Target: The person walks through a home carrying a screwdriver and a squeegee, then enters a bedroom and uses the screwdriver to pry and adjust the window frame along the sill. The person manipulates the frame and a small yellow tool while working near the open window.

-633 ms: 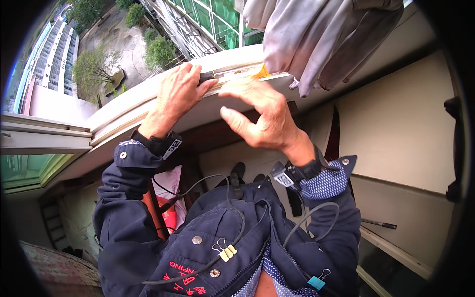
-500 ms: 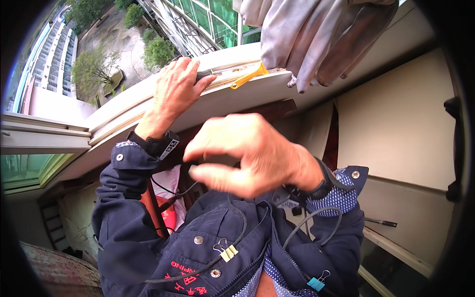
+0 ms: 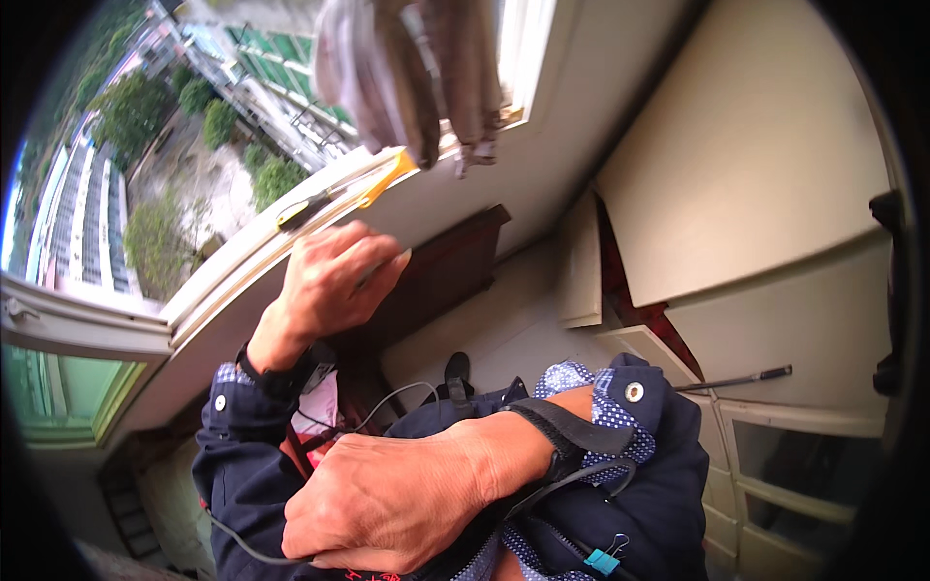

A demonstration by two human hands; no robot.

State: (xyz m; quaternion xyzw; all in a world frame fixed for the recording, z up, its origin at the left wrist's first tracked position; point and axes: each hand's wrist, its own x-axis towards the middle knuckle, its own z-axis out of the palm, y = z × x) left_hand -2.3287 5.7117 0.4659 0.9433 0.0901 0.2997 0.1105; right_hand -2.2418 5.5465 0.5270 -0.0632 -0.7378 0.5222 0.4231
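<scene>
The left hand (image 3: 325,290) is resting on the pale window sill ledge (image 3: 465,208), its fingers (image 3: 373,257) curling loosely over the edge and pressing against the ledge itself; they are grasping nothing that shows. Just beyond those fingertips, further out along the sill, a long tool with a black shaft and a yellow plastic handle (image 3: 344,194) is lying flat, close to the fingers but apart from them. Above and to the right of the fingers, a bundle of grey and brown cloth (image 3: 407,68) is hanging down over the window frame, its lower end dangling just above the yellow handle.

The right hand (image 3: 387,504) is lying low against the chest, back of the hand upward, over the dark navy jacket (image 3: 630,474). Its fingers are bending downward and inward at the knuckles, and their tips are hidden, so I cannot tell whether they are clenching anything. A thin black cable (image 3: 387,397) is looping just above these fingers, and a small blue binder clip (image 3: 603,560) is sitting to their right on the jacket front.
</scene>
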